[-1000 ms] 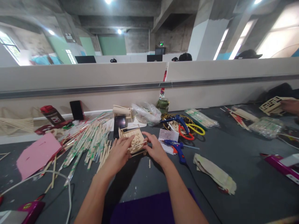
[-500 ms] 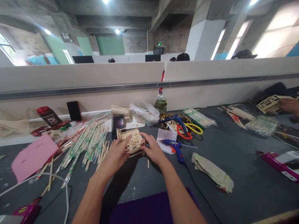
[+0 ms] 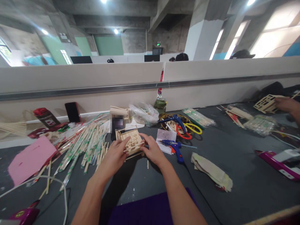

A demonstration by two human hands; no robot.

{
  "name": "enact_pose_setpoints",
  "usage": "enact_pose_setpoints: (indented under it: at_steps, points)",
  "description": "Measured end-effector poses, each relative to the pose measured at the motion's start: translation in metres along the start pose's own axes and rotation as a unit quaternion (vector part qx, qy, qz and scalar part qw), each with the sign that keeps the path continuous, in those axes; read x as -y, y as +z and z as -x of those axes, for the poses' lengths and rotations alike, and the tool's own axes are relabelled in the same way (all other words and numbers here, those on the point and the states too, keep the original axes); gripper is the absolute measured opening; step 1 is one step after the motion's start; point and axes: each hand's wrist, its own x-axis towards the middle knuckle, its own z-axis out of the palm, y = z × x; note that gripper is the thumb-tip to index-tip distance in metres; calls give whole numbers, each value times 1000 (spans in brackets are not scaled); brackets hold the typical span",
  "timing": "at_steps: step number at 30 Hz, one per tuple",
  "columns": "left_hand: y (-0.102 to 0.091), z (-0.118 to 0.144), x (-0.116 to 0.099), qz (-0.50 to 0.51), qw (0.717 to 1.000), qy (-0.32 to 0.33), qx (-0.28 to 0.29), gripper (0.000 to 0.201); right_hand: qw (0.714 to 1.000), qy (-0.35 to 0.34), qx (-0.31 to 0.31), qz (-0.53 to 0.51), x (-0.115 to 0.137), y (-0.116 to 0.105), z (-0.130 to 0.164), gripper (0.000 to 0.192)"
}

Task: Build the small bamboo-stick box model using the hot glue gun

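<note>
On the dark table point(image 3: 234, 150), both hands point(image 3: 117, 156) point(image 3: 152, 150) clasp a chopstick frame point(image 3: 130, 142)

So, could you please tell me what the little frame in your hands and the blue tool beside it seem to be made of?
The little frame looks like bare, unfinished wood or bamboo: pale, matte sticks laid side by side. The blue tool seems to be moulded plastic, smooth and slightly glossy.

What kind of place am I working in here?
Probably a shared craft workshop: a long grey bench with piled chopsticks, a blue glue gun, and both hands gripping a stick-built frame.
</note>
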Motion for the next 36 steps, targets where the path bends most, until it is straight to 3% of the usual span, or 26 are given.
enact_pose_setpoints:
  at_steps: [19,36]
  points:
    - [-10,1,-10,-25,1000,8,12,70,1000,-8,-2,11,-6,3,0,67]
    - [-6,1,-6,-19,1000,13,1,68,1000,6,-3,-4,-5,2,-1,68]
